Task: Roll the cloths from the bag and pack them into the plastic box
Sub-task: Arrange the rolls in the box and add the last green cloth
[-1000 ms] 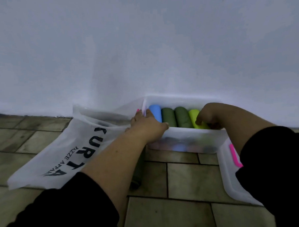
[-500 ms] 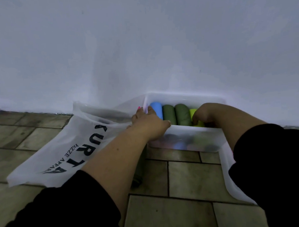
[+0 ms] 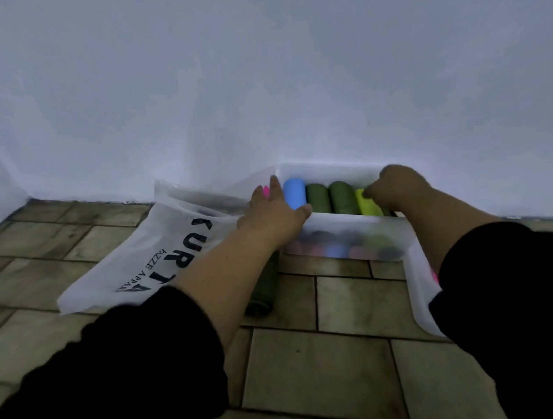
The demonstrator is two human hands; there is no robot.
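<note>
A clear plastic box (image 3: 349,234) stands on the floor against the white wall. In it lie rolled cloths side by side: a blue roll (image 3: 294,192), two dark green rolls (image 3: 330,197) and a yellow-green roll (image 3: 367,203); more rolls show dimly through the front wall. My left hand (image 3: 273,211) grips the box's left front corner, thumb over the rim. My right hand (image 3: 391,185) is curled inside the box over the right end, fingers pressing on the yellow-green roll. A white printed plastic bag (image 3: 150,249) lies left of the box.
The box lid (image 3: 423,293), clear with a pink clip, lies on the tiled floor at the right, partly under my right sleeve. A dark green rolled cloth (image 3: 263,289) lies on the tiles under my left forearm. The wall closes off the far side.
My right hand has shifted slightly left and deeper over the yellow-green roll. My left hand stays on the box's corner. The view has tilted a little.
</note>
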